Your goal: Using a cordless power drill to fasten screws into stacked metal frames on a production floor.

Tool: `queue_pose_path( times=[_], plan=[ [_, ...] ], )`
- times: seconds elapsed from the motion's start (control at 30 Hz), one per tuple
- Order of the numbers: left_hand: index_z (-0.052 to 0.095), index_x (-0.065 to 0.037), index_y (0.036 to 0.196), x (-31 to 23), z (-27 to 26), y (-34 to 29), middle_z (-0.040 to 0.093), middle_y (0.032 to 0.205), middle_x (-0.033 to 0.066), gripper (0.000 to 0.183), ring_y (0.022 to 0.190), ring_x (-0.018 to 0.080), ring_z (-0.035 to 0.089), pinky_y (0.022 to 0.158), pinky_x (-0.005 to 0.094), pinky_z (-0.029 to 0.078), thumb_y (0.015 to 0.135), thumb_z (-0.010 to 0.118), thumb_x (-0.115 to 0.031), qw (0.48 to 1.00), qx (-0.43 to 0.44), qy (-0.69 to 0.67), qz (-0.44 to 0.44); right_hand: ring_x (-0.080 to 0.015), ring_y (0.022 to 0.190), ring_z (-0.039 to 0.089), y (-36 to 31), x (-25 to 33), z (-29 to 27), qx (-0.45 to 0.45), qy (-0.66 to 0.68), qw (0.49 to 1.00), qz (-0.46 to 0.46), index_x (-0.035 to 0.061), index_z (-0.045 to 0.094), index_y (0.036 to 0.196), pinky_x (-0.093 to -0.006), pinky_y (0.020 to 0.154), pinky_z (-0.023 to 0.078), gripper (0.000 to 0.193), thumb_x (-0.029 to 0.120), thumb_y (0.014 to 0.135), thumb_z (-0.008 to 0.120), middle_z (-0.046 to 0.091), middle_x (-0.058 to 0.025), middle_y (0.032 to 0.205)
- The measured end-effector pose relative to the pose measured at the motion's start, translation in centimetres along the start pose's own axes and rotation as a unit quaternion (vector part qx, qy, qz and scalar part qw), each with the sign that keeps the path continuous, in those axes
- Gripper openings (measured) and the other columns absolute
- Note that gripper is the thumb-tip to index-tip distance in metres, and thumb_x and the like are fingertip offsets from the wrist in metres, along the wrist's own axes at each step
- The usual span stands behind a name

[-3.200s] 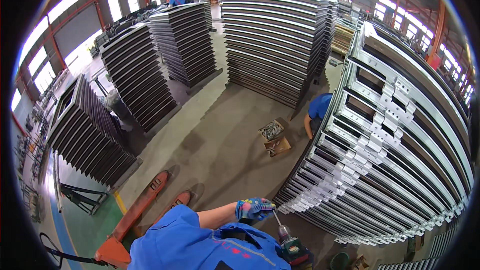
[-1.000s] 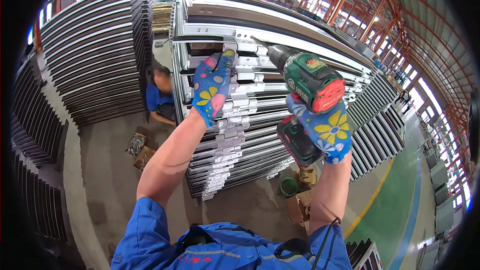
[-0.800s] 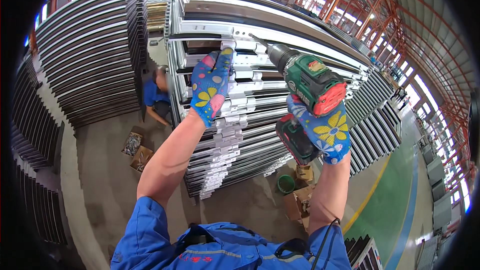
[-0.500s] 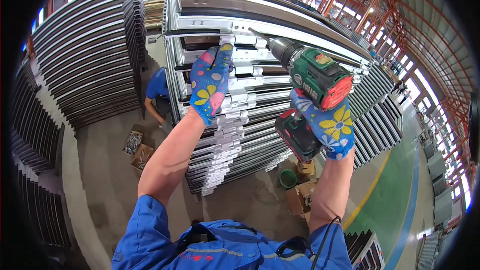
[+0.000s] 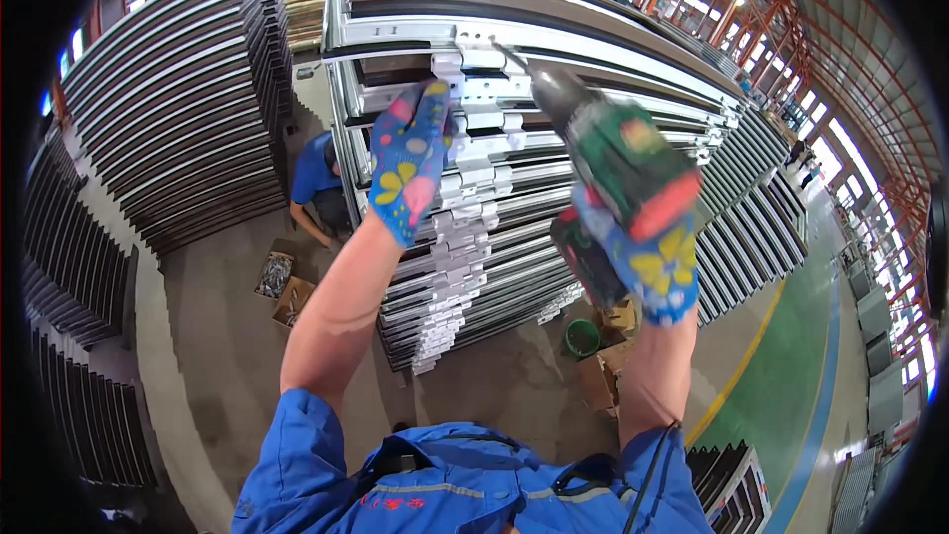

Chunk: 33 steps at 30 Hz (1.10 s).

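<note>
So at the bottom of the frame there's a blue work jacket (image 5: 465, 480), with both forearms reaching up from it. Right of center, the right hand (image 5: 647, 262), in a flowery blue glove, is wrapped around the grip of a green, black and red cordless drill (image 5: 625, 153). Drill's kinda blurry, bit pointing up-left, tip right by some holes in a pale metal rail near top center; can't tell if it's actually touching. The left hand (image 5: 407, 163), same style of glove, is left of center with its thumb up against a silver hinge (image 5: 449, 67). Its other fingers are mostly hidden, so no clue whether it's really gripping. The hinge sits near the top of a big stack of metal frames (image 5: 524, 287) filling the middle. Lower down, right of center, there's a green bucket (image 5: 581, 338) just beside an open cardboard box (image 5: 598, 381). Left of the stack, a co-worker in blue (image 5: 314, 176) is bent low, with more stacked frames (image 5: 178, 129) across the upper left and orange roof beams (image 5: 850, 30) upper right.
</note>
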<state>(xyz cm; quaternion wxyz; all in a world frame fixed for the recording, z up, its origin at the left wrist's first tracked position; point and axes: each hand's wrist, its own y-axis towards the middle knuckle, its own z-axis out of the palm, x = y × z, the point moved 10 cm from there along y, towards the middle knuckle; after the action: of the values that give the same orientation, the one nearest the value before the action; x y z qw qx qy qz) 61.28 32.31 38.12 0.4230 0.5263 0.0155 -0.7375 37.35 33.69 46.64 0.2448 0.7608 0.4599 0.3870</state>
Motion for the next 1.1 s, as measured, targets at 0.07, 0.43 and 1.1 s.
queue_pose_path(
  times=[0.07,0.43,1.1],
  plan=[
    [0.057,-0.008,0.093,1.5,-1.7,-2.3,0.056,0.074,-0.0008,0.016,0.060,0.0086,0.049,0.053,0.0227,0.038,0.089,0.055,-0.023,0.976,0.010,-0.212,-0.050,-0.0207,0.073,0.062,-2.6,2.6,-0.6,-0.024,-0.131,0.986,-0.099,0.0075,0.062,0.093,-0.0333,0.065,0.048,0.023,0.015,0.071,0.068,0.063,-0.0053,0.082],
    [0.056,-0.009,0.095,23.1,-13.4,-35.6,0.048,0.067,-0.0017,0.019,0.051,0.0070,0.041,0.042,0.0181,0.033,0.090,0.047,-0.025,0.740,0.005,-0.139,-0.659,-0.0229,0.086,0.060,-21.9,-6.5,9.8,0.180,-0.067,0.981,-0.029,0.0162,0.062,0.094,-0.0350,0.073,0.049,0.022,0.020,0.072,0.057,0.062,-0.0054,0.095],
    [0.048,-0.015,0.075,21.5,-10.5,-30.1,0.043,0.060,-0.0061,0.017,0.047,0.0048,0.034,0.040,0.0179,0.028,0.086,0.057,-0.024,0.848,-0.041,-0.158,-0.504,-0.0230,0.083,0.061,-32.3,-8.6,10.6,0.336,-0.062,0.938,-0.060,0.0166,0.063,0.093,-0.0332,0.071,0.049,0.020,0.024,0.075,0.059,0.064,-0.0039,0.087]
  ],
)
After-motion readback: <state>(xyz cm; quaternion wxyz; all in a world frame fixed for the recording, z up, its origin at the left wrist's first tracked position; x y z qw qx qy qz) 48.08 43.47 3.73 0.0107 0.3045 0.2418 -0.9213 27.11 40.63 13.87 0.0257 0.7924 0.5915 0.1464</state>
